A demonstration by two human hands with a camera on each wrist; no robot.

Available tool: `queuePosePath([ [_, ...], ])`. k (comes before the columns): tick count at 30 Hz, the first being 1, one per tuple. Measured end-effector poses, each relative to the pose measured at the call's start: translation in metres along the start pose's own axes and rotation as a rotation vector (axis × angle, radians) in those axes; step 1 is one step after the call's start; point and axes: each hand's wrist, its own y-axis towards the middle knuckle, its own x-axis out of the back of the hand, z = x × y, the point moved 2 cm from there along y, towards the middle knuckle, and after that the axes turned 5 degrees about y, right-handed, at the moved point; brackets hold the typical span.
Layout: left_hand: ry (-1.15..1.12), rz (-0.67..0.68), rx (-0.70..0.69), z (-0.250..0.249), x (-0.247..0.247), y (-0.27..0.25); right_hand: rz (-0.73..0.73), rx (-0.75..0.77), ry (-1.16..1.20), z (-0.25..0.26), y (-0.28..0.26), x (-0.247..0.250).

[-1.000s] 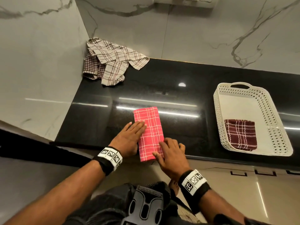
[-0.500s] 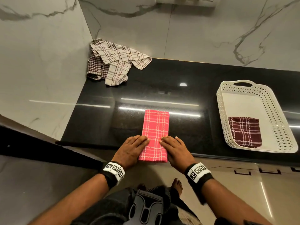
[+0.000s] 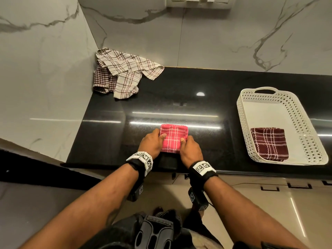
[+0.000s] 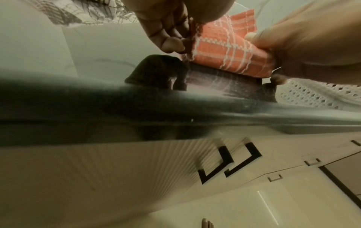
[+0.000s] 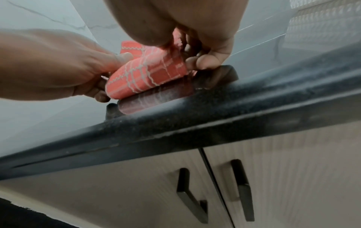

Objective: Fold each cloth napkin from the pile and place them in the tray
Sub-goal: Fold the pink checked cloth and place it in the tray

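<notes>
A red checked napkin [image 3: 173, 137], folded to a small square, is held just above the black counter near its front edge. My left hand [image 3: 152, 141] pinches its left side, thumb on top and fingers under. My right hand [image 3: 190, 149] pinches its right side the same way. In the left wrist view the red napkin [image 4: 228, 49] hangs clear of its dark reflection; the right wrist view shows the napkin [image 5: 148, 74] doubled over between both hands. A white perforated tray [image 3: 305, 139] at the right holds one folded maroon napkin [image 3: 269, 144]. The pile of beige and brown checked napkins [image 3: 124, 72] lies in the back left corner.
Marble walls close the counter at the back and the left. The black counter's [image 3: 197, 97] front edge runs just under my wrists, with cabinet handles [image 5: 242, 188] below it. Bare counter lies between the red napkin and the tray.
The long red strip that lay flat has been folded in half away from me into a square. Both hands went from lying flat on it to pinching its sides and lifting it slightly.
</notes>
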Motion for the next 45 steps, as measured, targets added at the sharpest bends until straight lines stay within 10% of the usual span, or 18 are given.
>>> queuePosePath([
  [9,0.086,-0.024,0.192,-0.021,0.006,0.014,-0.043,-0.126,-0.022,0.008,0.013,0.007],
  [15,0.250,-0.329,-0.306,-0.009,0.002,-0.010,-0.183,0.406,-0.432,0.009,-0.017,0.001],
  [19,0.506,-0.116,-0.540,0.000,-0.018,0.000,0.088,0.467,-0.532,0.006,-0.008,-0.017],
  [26,0.575,0.195,-0.474,-0.003,-0.016,0.029,0.378,0.290,-0.544,-0.002,0.019,-0.007],
  [32,0.264,0.223,-0.285,-0.023,0.010,0.058,-0.002,0.202,-0.230,-0.008,0.006,0.013],
  [41,0.331,0.505,0.047,-0.030,0.015,0.044,0.123,0.077,-0.110,-0.033,-0.004,0.024],
  [45,-0.034,0.734,0.069,-0.037,0.016,0.039,0.246,0.080,0.024,-0.041,0.000,0.044],
])
